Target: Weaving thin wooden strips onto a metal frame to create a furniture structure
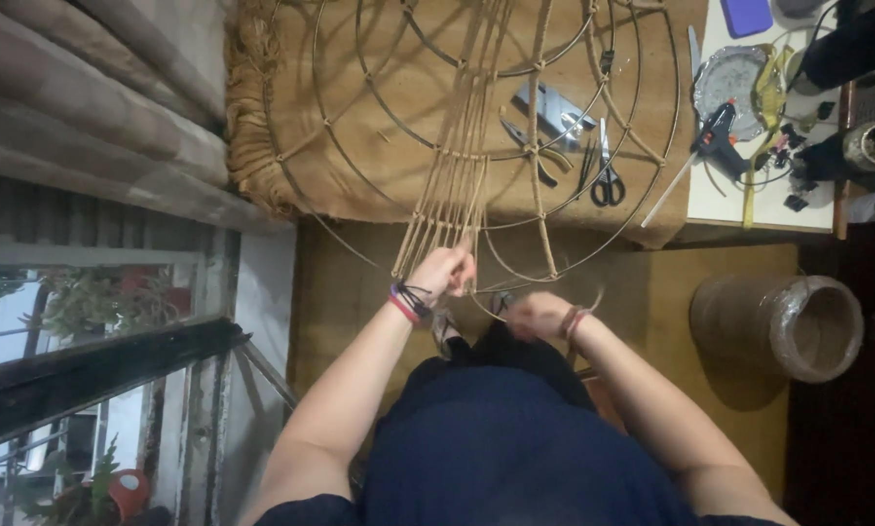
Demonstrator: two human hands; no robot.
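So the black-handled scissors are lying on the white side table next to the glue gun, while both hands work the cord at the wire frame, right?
Not quite. The head view shows the scissors on the brown burlap mat, under the wire frame. The glue gun is on the white side table. The left hand and right hand do work the cord.

Your right hand (538,315) is motion-blurred; you can't tell its grip on the jute cord (454,185). Your left hand (444,270) covers the cord ends where they meet the wire frame (476,146). Frame's far side is cut off by the top edge. Right of the frame, the clutter beside the glue gun (715,131) is too small to identify. Your torso hides the floor under the frame's near rim.
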